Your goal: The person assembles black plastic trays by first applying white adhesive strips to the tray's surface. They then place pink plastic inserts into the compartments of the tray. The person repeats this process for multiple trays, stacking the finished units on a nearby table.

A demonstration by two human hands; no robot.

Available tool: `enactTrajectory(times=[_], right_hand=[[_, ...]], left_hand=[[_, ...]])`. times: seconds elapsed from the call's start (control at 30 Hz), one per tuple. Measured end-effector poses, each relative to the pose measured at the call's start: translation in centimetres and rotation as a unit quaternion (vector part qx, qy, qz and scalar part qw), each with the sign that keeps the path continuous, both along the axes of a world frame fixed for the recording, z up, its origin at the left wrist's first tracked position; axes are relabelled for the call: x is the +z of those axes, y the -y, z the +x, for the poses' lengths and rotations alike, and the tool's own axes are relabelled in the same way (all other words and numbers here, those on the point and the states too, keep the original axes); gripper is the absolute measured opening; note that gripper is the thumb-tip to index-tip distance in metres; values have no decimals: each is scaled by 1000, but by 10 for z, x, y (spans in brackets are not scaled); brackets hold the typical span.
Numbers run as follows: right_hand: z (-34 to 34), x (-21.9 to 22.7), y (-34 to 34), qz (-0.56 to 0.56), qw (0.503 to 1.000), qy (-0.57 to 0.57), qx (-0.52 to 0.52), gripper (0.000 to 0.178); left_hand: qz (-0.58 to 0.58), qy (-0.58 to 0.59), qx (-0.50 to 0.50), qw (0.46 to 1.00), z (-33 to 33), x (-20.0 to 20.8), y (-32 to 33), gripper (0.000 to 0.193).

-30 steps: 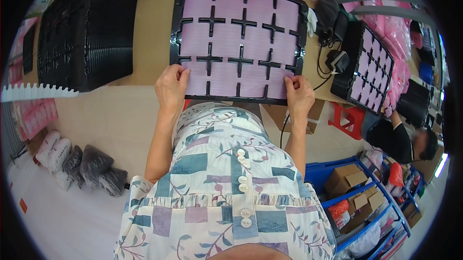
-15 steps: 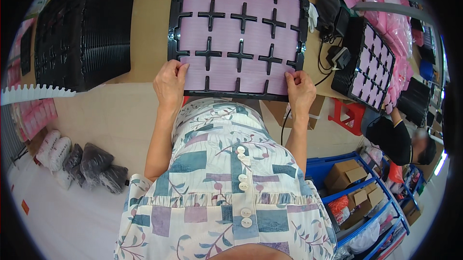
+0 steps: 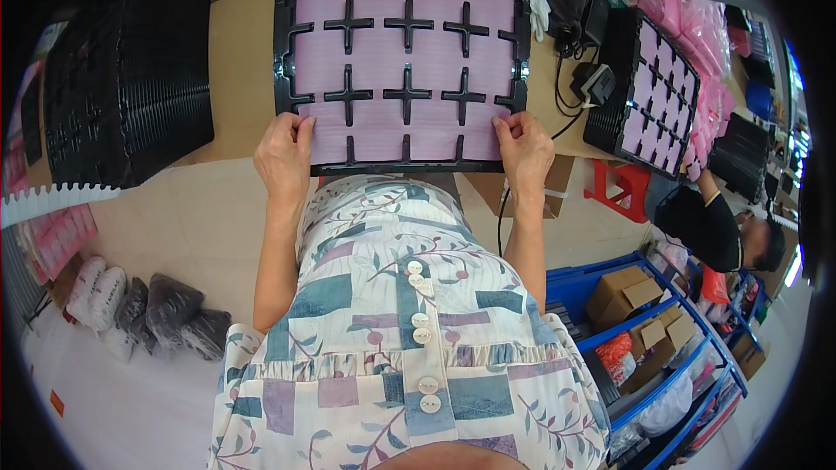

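Note:
A black plastic tray (image 3: 284, 52) lies at the table's near edge, straight in front of me. Thin pink foam sheeting (image 3: 379, 126) covers its inside, and black cross-shaped ribs (image 3: 406, 24) show through it. At the near left corner, my left hand (image 3: 283, 156) pinches the foam edge between thumb and fingers. My right hand (image 3: 526, 152) does likewise at the near right corner, its fingertips closed on the foam by the tray's rim. The exact grip under the fingertips is hidden.
A tall stack of black trays (image 3: 165, 78) stands on the left. To the right are cables, a black adapter (image 3: 595, 82) and another tray stack (image 3: 614, 113) topped with pink foam. A red stool (image 3: 618, 191) and a co-worker (image 3: 710, 222) are beyond; a blue rack (image 3: 644, 418) holds cardboard boxes.
The tray, both hands and surroundings appear shifted left in the picture, as the view has turned slightly. Both hands keep their pinch at the foam's near corners.

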State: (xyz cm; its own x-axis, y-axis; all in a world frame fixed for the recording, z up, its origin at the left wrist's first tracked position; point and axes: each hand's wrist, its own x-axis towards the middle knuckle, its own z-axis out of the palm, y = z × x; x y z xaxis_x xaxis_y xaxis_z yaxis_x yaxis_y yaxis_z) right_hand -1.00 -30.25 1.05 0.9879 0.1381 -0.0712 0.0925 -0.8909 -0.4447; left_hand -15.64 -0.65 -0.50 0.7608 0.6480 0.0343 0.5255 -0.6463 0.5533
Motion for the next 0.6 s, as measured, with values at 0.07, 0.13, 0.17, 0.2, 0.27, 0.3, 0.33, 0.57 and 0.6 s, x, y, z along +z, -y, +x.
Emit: enactTrajectory(times=[0.07, 0.13, 0.17, 0.2, 0.27, 0.3, 0.33, 0.57, 0.6], right_hand=[[-1, 3, -2, -6, 1000, -4, -10, 24], [-1, 7, -5, -15, 999, -8, -33, 26], [-1, 5, -3, 3, 1000, -10, -28, 26], [-1, 1, 1, 20, 999, -12, -24, 26], [-1, -2, 9, 63, 998, -11, -15, 25], [-3, -1, 12, 88, 996, -11, -11, 23], [-7, 0, 16, 115, 993, -11, -8, 22], [-34, 5, 29, -48, 940, 86, 326, 52], [-35, 1, 34, -69, 935, 93, 335, 54]], left_hand=[[13, 0, 1, 1000, -1, 0, 1, 19], [30, 5, 10, 999, 0, 1, 3, 20], [27, 1, 15, 1000, -1, 1, 3, 22], [23, -3, 20, 1000, -1, 1, 3, 23], [25, 5, 22, 999, 1, 7, 4, 25], [29, 16, 17, 999, 0, 14, 6, 25], [34, 26, 11, 999, -3, 20, 8, 26], [33, -24, -290, 956, -35, 19, 12, 52], [41, -17, -299, 953, -37, 14, 9, 52]])
